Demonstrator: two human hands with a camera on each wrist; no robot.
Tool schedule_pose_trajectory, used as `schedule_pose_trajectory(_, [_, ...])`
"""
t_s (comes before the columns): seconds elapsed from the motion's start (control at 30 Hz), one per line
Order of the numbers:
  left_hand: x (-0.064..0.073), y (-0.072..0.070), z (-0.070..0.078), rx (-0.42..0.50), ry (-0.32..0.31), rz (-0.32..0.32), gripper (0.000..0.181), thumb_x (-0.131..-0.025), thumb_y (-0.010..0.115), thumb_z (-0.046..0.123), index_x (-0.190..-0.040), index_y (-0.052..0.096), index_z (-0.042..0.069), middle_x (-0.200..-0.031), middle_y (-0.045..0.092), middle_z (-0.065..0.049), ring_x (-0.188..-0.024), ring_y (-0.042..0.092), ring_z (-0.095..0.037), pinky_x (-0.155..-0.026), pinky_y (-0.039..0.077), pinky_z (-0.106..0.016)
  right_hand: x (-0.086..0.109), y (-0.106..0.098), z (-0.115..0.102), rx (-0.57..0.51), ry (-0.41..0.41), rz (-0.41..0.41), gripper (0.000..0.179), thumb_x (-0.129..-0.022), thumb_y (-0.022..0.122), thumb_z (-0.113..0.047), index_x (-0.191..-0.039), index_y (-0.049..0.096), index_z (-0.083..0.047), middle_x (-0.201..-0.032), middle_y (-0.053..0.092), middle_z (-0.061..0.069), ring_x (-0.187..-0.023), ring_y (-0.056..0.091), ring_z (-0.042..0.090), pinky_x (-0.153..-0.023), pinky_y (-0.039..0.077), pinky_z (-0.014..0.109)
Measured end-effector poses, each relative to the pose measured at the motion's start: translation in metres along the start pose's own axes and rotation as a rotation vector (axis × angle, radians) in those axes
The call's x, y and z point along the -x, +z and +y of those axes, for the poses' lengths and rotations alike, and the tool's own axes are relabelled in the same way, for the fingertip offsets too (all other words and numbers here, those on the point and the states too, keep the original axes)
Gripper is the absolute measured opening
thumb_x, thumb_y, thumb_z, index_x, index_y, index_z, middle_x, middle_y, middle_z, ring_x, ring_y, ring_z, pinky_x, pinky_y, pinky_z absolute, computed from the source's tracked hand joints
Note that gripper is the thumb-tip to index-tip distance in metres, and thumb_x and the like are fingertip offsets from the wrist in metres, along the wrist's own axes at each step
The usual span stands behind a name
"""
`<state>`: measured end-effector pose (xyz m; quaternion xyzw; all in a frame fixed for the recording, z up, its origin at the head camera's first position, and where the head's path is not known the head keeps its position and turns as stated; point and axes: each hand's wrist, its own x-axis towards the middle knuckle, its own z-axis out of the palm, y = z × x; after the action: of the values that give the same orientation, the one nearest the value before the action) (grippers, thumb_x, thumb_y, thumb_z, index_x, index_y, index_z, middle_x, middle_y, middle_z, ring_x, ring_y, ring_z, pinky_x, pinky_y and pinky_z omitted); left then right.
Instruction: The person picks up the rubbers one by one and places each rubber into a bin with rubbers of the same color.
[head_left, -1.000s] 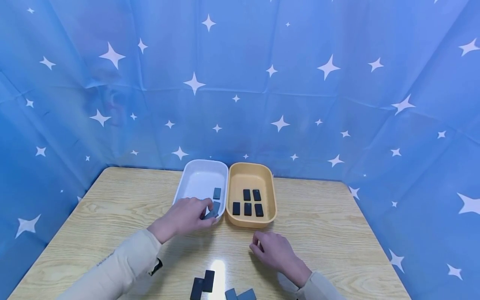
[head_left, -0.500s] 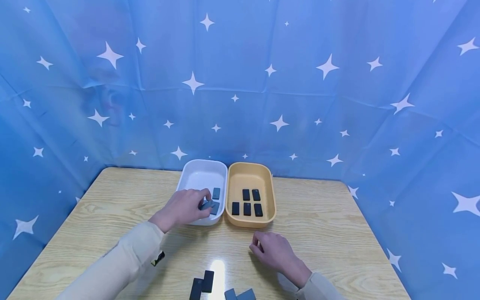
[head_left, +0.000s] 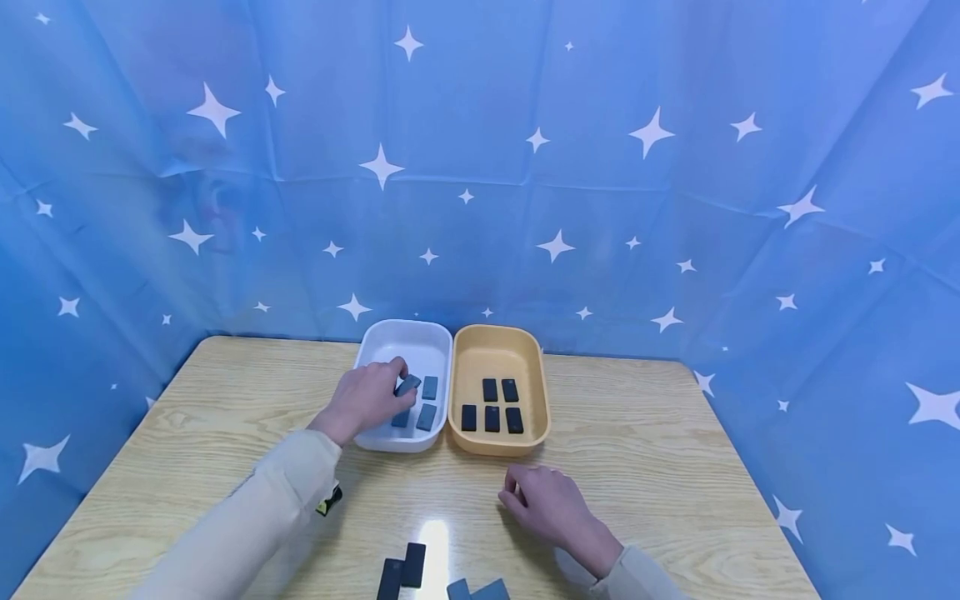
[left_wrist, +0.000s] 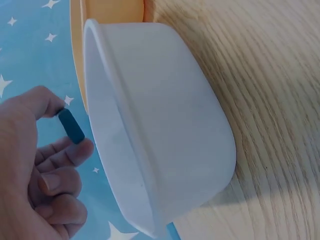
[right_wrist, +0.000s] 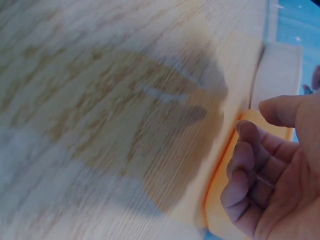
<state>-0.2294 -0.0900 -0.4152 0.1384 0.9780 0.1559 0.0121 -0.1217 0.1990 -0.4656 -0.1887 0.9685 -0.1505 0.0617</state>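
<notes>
My left hand [head_left: 367,398] is over the white tray [head_left: 365,438], pinching a small blue-grey rectangular tile [left_wrist: 71,126] between thumb and finger. In the head view this tile overlaps the tray's left half. Three more blue-grey tiles lie on the tray floor: one near the back right [head_left: 430,387], one at the front right [head_left: 427,417] and one at the front left [head_left: 401,418], partly covered by the hand. My right hand [head_left: 551,505] stays over the table in front of the orange tray [head_left: 538,367], fingers loosely curled with nothing in them.
Several black tiles [head_left: 492,418] lie in two rows inside the orange tray, which stands right beside the white one. Near the table's front edge are two black tiles [head_left: 413,565] and two blue-grey tiles [head_left: 491,591]. A blue star-patterned curtain [head_left: 480,167] hangs behind the table [head_left: 630,433].
My left hand has moved back into the white tray, a tile still pinched. A third blue-grey tile now shows on the tray floor at the front left. The right hand keeps its place.
</notes>
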Motion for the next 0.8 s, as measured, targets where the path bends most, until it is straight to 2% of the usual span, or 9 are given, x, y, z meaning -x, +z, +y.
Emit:
schedule_pose_trajectory(0.13, [-0.007, 0.003, -0.003, -0.004, -0.058, -0.003, 0.028, -0.089, 0.058, 0.039, -0.097, 0.057, 0.012, -0.067, 0.055, -0.001, -0.056, 0.051, -0.015, -0.050, 0.036, -0.030, 0.000, 0.001, 0.001, 0.004, -0.003, 0.012, 0.013, -0.091, 0.063, -0.031, -0.081, 0.060, -0.024, -0.059, 0.048, -0.016, -0.051, 0.041, 0.000, -0.048, 0.033, 0.022])
schedule_pose_trajectory(0.27, [-0.018, 0.005, -0.006, -0.018, -0.112, -0.044, 0.028, -0.089, 0.055, 0.039, -0.092, 0.053, 0.012, -0.069, 0.055, -0.004, -0.059, 0.053, -0.018, -0.052, 0.038, -0.031, 0.000, 0.001, 0.001, -0.002, 0.001, 0.009, 0.013, -0.090, 0.064, -0.031, -0.081, 0.060, -0.023, -0.059, 0.048, -0.015, -0.051, 0.041, 0.001, -0.048, 0.033, 0.022])
schedule_pose_trajectory(0.57, [-0.039, 0.008, -0.006, -0.047, -0.236, -0.180, 0.045, -0.091, 0.055, 0.044, -0.110, 0.058, 0.003, -0.081, 0.060, -0.008, -0.070, 0.057, -0.022, -0.059, 0.044, -0.034, 0.002, 0.002, 0.004, -0.010, 0.026, -0.017, 0.012, -0.091, 0.063, -0.032, -0.083, 0.062, -0.023, -0.059, 0.049, -0.015, -0.050, 0.042, 0.001, -0.048, 0.034, 0.022])
schedule_pose_trajectory(0.7, [-0.045, 0.011, -0.006, -0.050, -0.267, -0.209, 0.043, -0.091, 0.056, 0.043, -0.109, 0.059, 0.004, -0.081, 0.060, -0.008, -0.071, 0.058, -0.022, -0.060, 0.044, -0.034, 0.003, 0.002, 0.005, 0.000, 0.025, -0.014, 0.013, -0.091, 0.063, -0.033, -0.083, 0.061, -0.023, -0.060, 0.049, -0.015, -0.051, 0.041, 0.002, -0.049, 0.033, 0.022])
schedule_pose_trajectory(0.8, [-0.048, 0.014, -0.006, -0.060, -0.270, -0.201, 0.042, -0.091, 0.057, 0.041, -0.110, 0.058, 0.004, -0.082, 0.061, -0.009, -0.072, 0.058, -0.023, -0.062, 0.046, -0.035, 0.003, 0.001, 0.006, 0.007, 0.021, -0.007, 0.013, -0.091, 0.063, -0.033, -0.083, 0.062, -0.023, -0.060, 0.049, -0.015, -0.051, 0.041, 0.001, -0.049, 0.033, 0.022])
